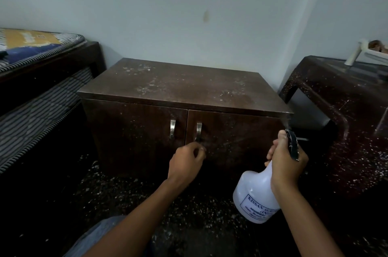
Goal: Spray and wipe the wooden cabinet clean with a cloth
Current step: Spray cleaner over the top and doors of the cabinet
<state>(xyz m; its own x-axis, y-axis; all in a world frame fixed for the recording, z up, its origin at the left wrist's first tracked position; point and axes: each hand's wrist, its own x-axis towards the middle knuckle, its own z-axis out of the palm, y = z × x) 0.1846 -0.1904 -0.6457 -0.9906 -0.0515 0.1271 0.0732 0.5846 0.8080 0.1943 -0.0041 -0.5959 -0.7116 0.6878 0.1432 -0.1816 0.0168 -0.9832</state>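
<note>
**A:** Where does the wooden cabinet (pixel 184 88) stand?

**B:** In the middle of the frame, against the pale wall (pixel 189 15). Its dark top is speckled with whitish dust and both doors are closed. A bed (pixel 42 72) lies at the left edge and a dark desk (pixel 336 99) at the right.

**A:** And the spray bottle (pixel 255 191)?

**B:** It is at the lower right of the frame, in front of the cabinet's right door. Its long axis is tilted, with the white base low and leftward and the black nozzle up and rightward. The nozzle points at the cabinet's front right corner. My right hand (pixel 287 162) grips its neck, fingers wrapped round the trigger.

**A:** Your left hand (pixel 186 164)?

**B:** It is below centre, fingers curled at the lower end of the right door's metal handle (pixel 198 131). Whether it pinches the handle, I cannot tell.
</note>
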